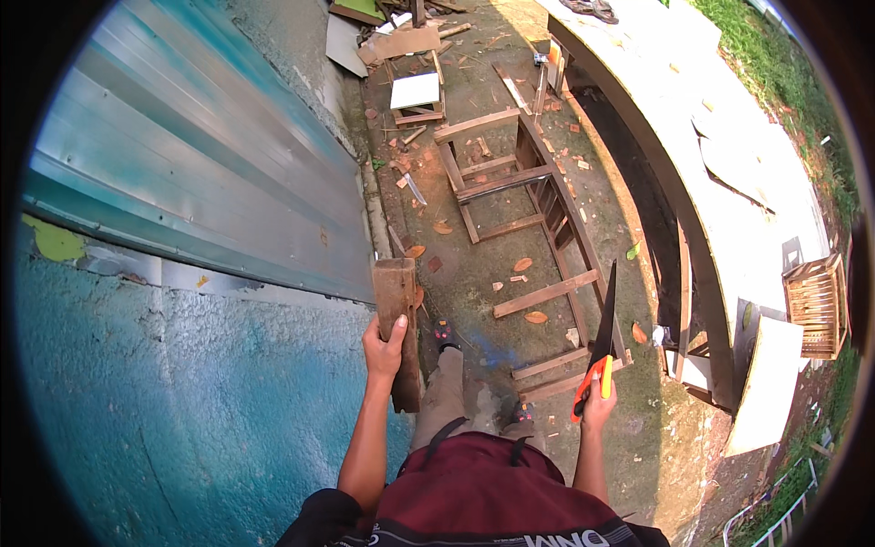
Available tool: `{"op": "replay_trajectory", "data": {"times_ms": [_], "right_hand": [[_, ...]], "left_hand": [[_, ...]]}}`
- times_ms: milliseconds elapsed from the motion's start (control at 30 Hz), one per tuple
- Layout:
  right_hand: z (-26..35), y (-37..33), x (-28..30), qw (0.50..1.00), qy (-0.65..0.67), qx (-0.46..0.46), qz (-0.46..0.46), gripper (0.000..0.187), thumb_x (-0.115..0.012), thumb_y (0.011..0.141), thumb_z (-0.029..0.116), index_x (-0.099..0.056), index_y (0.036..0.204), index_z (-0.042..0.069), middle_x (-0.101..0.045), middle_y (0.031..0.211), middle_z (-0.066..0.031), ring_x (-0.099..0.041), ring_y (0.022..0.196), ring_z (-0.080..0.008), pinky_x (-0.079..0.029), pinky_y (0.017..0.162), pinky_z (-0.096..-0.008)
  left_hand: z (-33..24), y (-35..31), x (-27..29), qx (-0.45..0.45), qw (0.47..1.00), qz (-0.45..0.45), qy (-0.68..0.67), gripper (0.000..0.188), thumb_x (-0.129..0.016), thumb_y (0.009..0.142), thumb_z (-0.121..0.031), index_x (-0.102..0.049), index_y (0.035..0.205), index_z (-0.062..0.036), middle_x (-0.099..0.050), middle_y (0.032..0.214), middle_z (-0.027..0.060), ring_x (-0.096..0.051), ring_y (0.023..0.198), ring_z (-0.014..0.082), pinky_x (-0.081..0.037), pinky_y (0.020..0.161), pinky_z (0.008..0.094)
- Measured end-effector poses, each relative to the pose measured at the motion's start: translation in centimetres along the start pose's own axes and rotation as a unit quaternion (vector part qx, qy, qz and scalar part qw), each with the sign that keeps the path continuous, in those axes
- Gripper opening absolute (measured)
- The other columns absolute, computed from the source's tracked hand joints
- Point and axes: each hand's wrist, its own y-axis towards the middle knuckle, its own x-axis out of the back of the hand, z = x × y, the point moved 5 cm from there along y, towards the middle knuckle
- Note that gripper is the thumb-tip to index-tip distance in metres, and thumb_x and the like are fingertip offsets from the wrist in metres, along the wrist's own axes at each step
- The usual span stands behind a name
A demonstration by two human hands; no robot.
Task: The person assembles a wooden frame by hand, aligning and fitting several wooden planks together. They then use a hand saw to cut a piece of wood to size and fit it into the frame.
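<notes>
My left hand (384, 349) is closed around a thick brown wooden plank (396, 290), which stands roughly lengthwise in front of me, beside the blue wall. The thumb lies across the plank's face. In my right hand (597, 404) is a hand saw (605, 330), gripped by its orange and yellow handle, with the dark blade pointing up and away from me. Saw and plank are well apart. Past the saw, a dark wooden frame (547, 210) with several crosspieces lies on the ground.
A long white-topped table (674, 109) runs along the right, with a slatted wooden crate (814, 305) at its outer side. A small stool with a white top (415, 90) stands ahead, near scrap boards (401, 43). Corrugated metal sheeting (200, 155) is on the left. Leaves and wood chips litter the ground.
</notes>
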Motion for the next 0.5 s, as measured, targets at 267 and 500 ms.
{"op": "replay_trajectory", "data": {"times_ms": [267,500], "right_hand": [[4.3,1.9,-22.8,0.997,0.073,-0.033,0.012,0.015,-0.065,0.099,0.014,-0.056,0.091,0.005,-0.051,0.063,0.0008,-0.049,0.051,-0.0091,-0.041,0.049,-0.0269],[10.5,2.6,-36.0,0.992,0.099,-0.022,0.078,0.016,-0.066,0.099,0.016,-0.056,0.091,0.005,-0.052,0.063,0.0009,-0.051,0.052,-0.0084,-0.042,0.049,-0.0266]], "left_hand": [[-0.3,15.3,1.5,0.003,0.997,0.076,0.031,0.045,-0.080,0.086,-0.035,-0.069,0.111,0.0010,-0.074,0.096,0.0100,-0.067,0.089,0.0157,-0.053,0.081,0.0339],[-3.0,26.1,3.3,-0.034,0.992,0.123,-0.009,0.045,-0.081,0.085,-0.031,-0.068,0.113,0.0018,-0.074,0.097,0.0085,-0.067,0.089,0.0146,-0.053,0.080,0.0321]]}}
